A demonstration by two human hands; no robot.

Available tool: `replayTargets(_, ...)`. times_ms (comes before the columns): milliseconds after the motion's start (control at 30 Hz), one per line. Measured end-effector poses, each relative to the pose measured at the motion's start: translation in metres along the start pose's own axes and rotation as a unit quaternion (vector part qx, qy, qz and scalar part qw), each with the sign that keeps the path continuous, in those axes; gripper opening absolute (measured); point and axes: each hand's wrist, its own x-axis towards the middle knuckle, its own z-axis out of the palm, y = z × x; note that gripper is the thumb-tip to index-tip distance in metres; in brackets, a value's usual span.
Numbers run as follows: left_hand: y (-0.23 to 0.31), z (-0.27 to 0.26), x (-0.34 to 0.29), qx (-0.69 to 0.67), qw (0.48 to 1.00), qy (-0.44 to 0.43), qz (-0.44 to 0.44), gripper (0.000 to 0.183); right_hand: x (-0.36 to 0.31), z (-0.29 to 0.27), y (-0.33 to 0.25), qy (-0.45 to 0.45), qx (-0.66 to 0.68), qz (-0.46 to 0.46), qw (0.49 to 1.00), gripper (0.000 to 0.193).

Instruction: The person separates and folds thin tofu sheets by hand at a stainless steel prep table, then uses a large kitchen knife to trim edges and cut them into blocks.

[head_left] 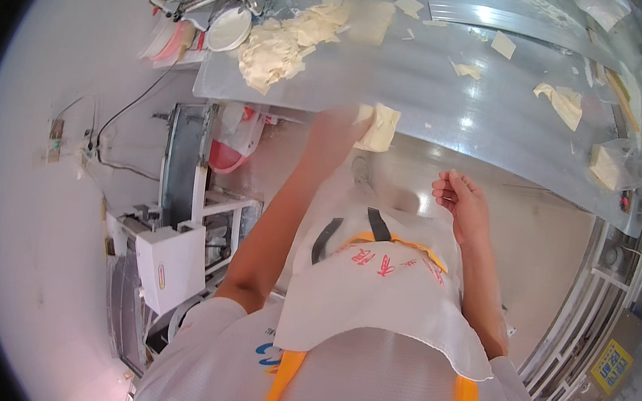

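While the right hand (463,205) is held short of the near edge of the metal desk (419,101), its fingers are curled in toward the thumb, and nothing can be seen in it. Slightly farther on, pale dough sheets (381,128) are gripped by the blurred left hand (336,135) across the desk's near edge; whether the desk is touched by them cannot be told. Judged by their look, the sheets should be found light, limp and easily torn or creased, so they are best taken flat between thumb and fingers, well in from the corners, with little pinch. Near the desk's right end, a pale block in a plastic bag (607,167) is seen. Toward the desk's left end, a loose dough heap (274,56) is spread; farther to its right, a crumpled sheet (565,104) is left, and along its far side a long metal strip (508,20) is laid.
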Motion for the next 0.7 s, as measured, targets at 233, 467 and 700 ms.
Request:
replayTargets(233,0.005,-0.033,0.089,0.010,0.997,0.018,0.071,0.018,0.050,0.036,-0.024,0.091,-0.036,-0.014,0.995,0.029)
replayTargets(467,0.018,-0.039,0.150,0.061,0.993,-0.002,0.098,0.010,0.091,0.051,-0.049,0.110,-0.043,-0.036,0.992,0.026)
replayTargets(700,0.043,-0.012,0.194,0.062,0.992,-0.028,0.110,0.026,0.152,0.025,-0.071,0.071,-0.048,-0.044,0.995,0.029)
